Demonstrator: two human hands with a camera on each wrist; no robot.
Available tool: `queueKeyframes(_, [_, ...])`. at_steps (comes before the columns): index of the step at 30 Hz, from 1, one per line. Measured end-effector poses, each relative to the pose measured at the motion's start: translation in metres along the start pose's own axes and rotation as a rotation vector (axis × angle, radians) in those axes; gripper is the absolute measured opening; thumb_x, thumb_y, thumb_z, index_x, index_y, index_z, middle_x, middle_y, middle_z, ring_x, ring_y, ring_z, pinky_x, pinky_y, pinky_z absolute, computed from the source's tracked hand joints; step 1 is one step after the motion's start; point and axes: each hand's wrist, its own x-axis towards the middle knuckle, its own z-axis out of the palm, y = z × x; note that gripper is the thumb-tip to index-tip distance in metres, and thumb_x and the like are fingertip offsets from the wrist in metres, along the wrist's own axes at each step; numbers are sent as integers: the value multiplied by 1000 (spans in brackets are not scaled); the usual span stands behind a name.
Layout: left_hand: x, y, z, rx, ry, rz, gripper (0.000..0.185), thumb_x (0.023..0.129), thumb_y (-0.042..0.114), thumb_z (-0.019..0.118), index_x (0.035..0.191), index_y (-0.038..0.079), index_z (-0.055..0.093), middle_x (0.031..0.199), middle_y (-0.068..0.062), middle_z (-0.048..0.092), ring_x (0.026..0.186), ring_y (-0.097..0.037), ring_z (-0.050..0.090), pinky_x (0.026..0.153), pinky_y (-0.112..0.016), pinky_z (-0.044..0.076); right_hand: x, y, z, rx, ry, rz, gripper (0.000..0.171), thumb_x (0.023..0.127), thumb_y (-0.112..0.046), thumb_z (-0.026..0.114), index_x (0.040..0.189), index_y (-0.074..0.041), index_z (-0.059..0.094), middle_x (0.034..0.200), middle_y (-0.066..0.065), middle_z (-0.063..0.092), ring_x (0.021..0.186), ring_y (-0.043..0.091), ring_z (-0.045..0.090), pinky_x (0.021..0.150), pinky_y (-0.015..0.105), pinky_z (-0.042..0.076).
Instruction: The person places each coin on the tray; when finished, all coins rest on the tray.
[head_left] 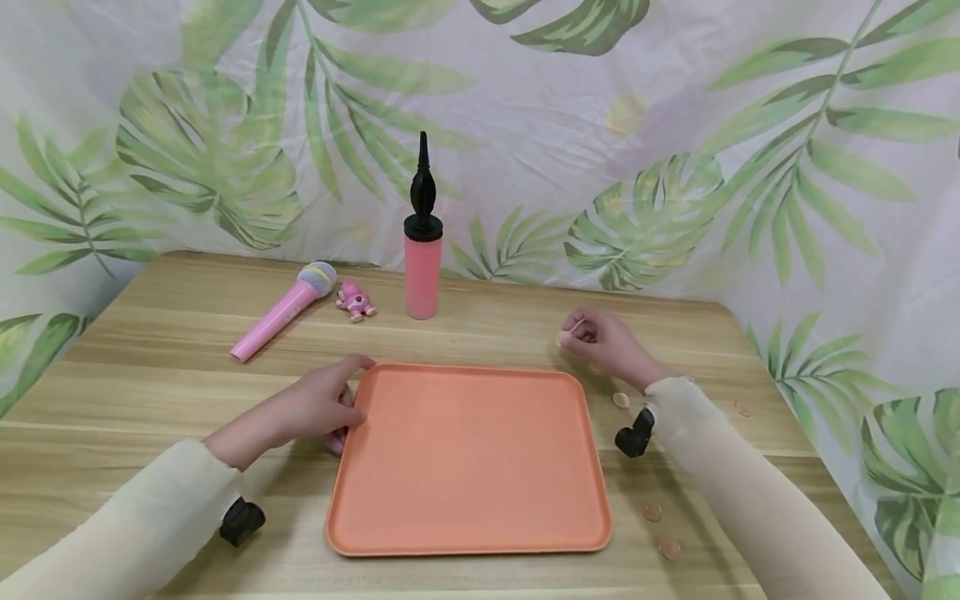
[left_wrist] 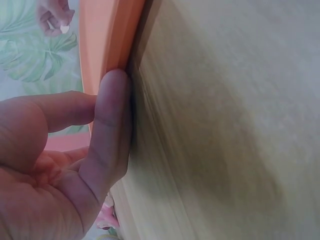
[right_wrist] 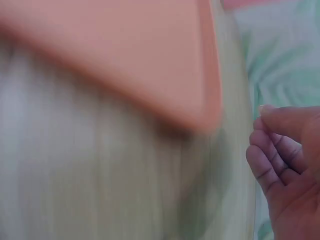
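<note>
While my left hand (head_left: pixel 315 408) rests on the wooden table (head_left: pixel 150 375), its fingers lie fairly straight against the left edge of the orange tray (head_left: pixel 468 458) — in the left wrist view one finger (left_wrist: pixel 112 125) presses flat on the tray's rim. It holds nothing.

My right hand (head_left: pixel 607 342) is past the tray's far right corner, just above the table. Its fingers are curled, and the tips pinch a small pale disc (head_left: pixel 564 337). The right wrist view is blurry, so the disc is hard to see there.

More small brown discs lie on the table by my right sleeve — one (head_left: pixel 621 400) near the tray's edge and two (head_left: pixel 660 529) closer to me.

Farther back stand a pink pump (head_left: pixel 423 258) with a black top, a tiny pink toy (head_left: pixel 355 301) and a pink toy microphone (head_left: pixel 285 310).
</note>
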Motion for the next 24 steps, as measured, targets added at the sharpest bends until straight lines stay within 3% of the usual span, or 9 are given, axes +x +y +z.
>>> queueKeyframes(8, [1, 3, 1, 10, 5, -6, 69, 92, -3, 65, 153, -3, 33, 71, -9, 60, 52, -13, 66, 52, -37, 63, 8, -45, 44, 160, -150, -17, 20, 100, -10, 70, 114, 1, 61, 98, 21, 74, 86, 17, 67, 76, 24, 53])
queueKeyframes(14, [0, 0, 2, 11, 12, -2, 70, 93, -4, 65, 154, -4, 31, 72, -9, 59, 52, -13, 66, 52, -38, 64, 14, -73, 83, 152, -194, -32, 19, 99, -14, 73, 109, -2, 63, 91, 10, 72, 79, 9, 61, 74, 23, 50])
queueKeyframes(24, [2, 1, 3, 30, 1, -5, 70, 95, -2, 65, 155, -4, 29, 74, -9, 60, 52, -13, 66, 53, -38, 64, 17, -108, 125, 98, -291, -72, 15, 102, -19, 70, 109, -6, 66, 92, 6, 70, 81, 8, 59, 77, 19, 50])
